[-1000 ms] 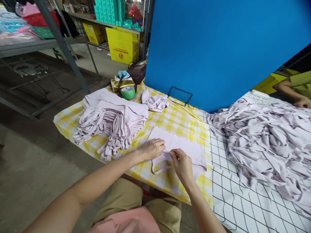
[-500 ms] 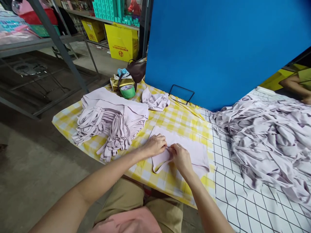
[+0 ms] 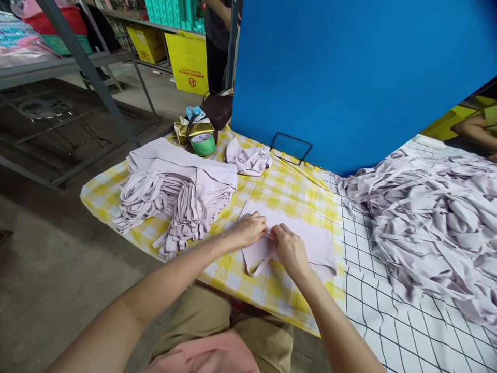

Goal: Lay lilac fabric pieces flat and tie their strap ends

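Note:
A pale lilac cloth piece (image 3: 314, 243) with a strap loop at its lower left lies flat on the yellow checked tablecloth (image 3: 236, 282). Over its left part, my left hand (image 3: 252, 229) is closed in a pinch on the strap. Close beside it on the right, my right hand (image 3: 287, 246) pinches the same strap, with a small gap between the two hands. To the left, a stack of similar lilac pieces (image 3: 178, 163) lies with its straps hanging toward me.
A big heap of lilac cloth (image 3: 435, 207) covers the right side. Behind stand a blue board (image 3: 349, 77) and its black wire stand (image 3: 291, 147). Green tape (image 3: 202, 144), a dark bag (image 3: 217, 110) and crumpled cloth (image 3: 248, 158) lie at the back. Another person's arm (image 3: 476, 132) shows far right.
A person in dark clothes has come into view behind the blue board's left edge. My hands have barely moved on the strap; the view has shifted slightly.

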A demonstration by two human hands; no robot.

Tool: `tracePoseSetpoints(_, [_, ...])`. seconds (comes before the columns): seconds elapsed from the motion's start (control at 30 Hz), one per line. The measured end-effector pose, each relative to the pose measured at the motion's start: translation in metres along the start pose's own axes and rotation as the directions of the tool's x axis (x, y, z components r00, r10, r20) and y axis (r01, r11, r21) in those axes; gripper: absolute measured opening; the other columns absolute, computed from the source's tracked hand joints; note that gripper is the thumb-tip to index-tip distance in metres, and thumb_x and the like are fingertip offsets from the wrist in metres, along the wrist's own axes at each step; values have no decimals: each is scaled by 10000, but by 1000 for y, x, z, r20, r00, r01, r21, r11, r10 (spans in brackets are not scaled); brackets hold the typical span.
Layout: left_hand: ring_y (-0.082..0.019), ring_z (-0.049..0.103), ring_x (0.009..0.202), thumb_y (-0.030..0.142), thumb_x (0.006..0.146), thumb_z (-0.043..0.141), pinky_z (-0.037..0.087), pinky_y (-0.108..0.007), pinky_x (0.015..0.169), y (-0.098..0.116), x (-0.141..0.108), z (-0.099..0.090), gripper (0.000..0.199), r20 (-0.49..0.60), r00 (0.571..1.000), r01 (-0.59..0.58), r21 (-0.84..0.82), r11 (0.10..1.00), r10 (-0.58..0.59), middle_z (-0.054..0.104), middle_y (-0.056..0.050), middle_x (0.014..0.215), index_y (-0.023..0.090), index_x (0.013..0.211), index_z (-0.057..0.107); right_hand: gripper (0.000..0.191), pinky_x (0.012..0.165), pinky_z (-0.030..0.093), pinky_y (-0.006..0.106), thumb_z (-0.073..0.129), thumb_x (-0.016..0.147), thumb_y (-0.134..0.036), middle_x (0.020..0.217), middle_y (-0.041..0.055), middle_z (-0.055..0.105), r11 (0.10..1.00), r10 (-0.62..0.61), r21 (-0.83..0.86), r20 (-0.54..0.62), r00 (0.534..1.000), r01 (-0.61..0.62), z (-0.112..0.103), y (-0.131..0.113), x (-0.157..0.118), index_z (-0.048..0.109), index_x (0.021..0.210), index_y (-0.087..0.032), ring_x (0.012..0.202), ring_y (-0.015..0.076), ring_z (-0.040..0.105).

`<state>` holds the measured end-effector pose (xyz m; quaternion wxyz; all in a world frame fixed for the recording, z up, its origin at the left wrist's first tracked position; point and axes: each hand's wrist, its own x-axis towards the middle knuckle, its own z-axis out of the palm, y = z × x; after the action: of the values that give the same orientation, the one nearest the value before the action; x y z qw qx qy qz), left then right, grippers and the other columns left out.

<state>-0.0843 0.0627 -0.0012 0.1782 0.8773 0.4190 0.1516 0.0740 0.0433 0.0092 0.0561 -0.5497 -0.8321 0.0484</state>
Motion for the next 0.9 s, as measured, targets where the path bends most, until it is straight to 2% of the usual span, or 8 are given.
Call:
tracePoseSetpoints(0.27, [-183,488,886,188,863,487,417,-283,781,-3,0,2,167,11,999,-39,35,999,39,574,-51,831,135,745,593,223,577,283,280,411,840,-25,778,75,599,994,-80,-76,23,997,82,-8,-7,3,568,761,-162,668,180,547])
tracePoseSetpoints(0.47, [-188,484,884,146,845,462,419,-288,777,-4,2,5,147,24,999,-28,40,999,27,566,-55,829,140,741,566,237,577,282,283,418,811,-1,762,75,605,997,-69,-23,20,997,70,-11,-11,6,564,738,-172,625,170,541])
tracePoseSetpoints(0.67, [-189,485,879,184,850,472,409,-293,771,-5,2,8,134,4,1000,-14,-5,1000,14,566,-52,825,146,763,566,195,537,287,264,449,803,-72,734,50,615,985,25,169,-17,1000,-22,-4,-9,10,564,695,-187,591,157,546])
tracePoseSetpoints(0.8, [-187,489,902,190,832,508,395,-300,798,-7,-1,12,115,-36,999,-4,-35,999,2,575,-42,848,156,772,600,206,530,355,254,401,869,-233,682,38,626,930,160,341,-53,986,-133,-2,-14,-1,558,744,-187,570,158,566])
tracePoseSetpoints(0.87, [-183,495,919,187,814,535,392,-291,807,-7,-5,10,94,-47,999,-12,-81,997,8,579,-35,852,163,776,617,228,502,387,249,373,887,-328,576,3,591,854,241,483,-36,970,-194,-5,-22,-16,532,816,-182,514,156,565])
tracePoseSetpoints(0.9, [-179,500,922,190,802,554,392,-284,812,-8,-7,8,79,-48,999,-23,-117,993,17,580,-31,855,166,781,626,227,492,400,248,386,881,-368,542,-16,572,765,290,601,-3,957,-230,-8,-27,-25,515,856,-182,499,156,566])
